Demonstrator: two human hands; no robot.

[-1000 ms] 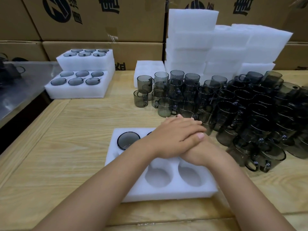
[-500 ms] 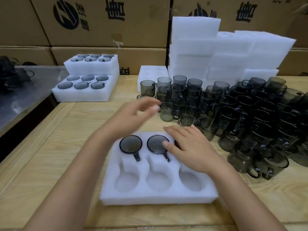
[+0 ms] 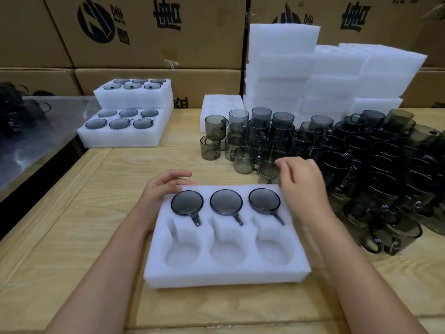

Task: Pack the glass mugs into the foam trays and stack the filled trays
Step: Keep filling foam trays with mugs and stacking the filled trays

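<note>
The left hand [image 3: 161,189] is touching the foam tray's [image 3: 216,278] far-left corner with relaxed fingers, while the right hand [image 3: 302,186] is hovering, fingers curled, over loose mugs [image 3: 243,160] beyond the tray's far-right corner, its grip unclear.

Bare table [image 3: 72,213] is lying open left of the foam tray [image 3: 224,278] and along its near edge, leaving a hand free passage; loose glass mugs [image 3: 361,165] are crowding the right side and far edge, just beside the tray; the right hand [image 3: 301,186], loosely curled, is hovering over their nearest row; the left hand [image 3: 163,189] is occupying the tray's far left corner; filled trays [image 3: 127,138] and foam stacks [image 3: 284,68] are walling off the back.
</note>
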